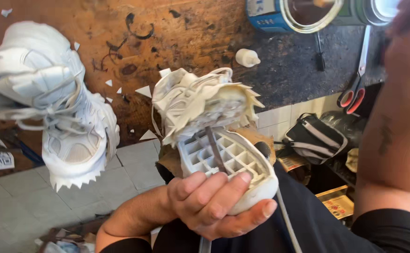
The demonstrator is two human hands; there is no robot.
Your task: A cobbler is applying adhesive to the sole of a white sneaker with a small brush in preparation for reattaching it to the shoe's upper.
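My left hand (214,201) grips a white sneaker (209,112) by its sole, fingers curled over the heel end. The sole (233,161) is peeled away from the upper and shows a white grid of cells inside, with a dark thin stick lying across it. My right arm (395,136) is raised at the right edge; its hand (409,33) is blurred at the top right corner and I cannot tell what it holds. A second white sneaker (50,103) stands on the wooden bench at the left.
A stained wooden bench top (134,42) carries white scraps, a small white cap (247,57), an open blue tin (289,14) and red-handled scissors (357,84). A black striped bag (315,138) lies below at the right. Grey tiled floor (22,197) is beneath.
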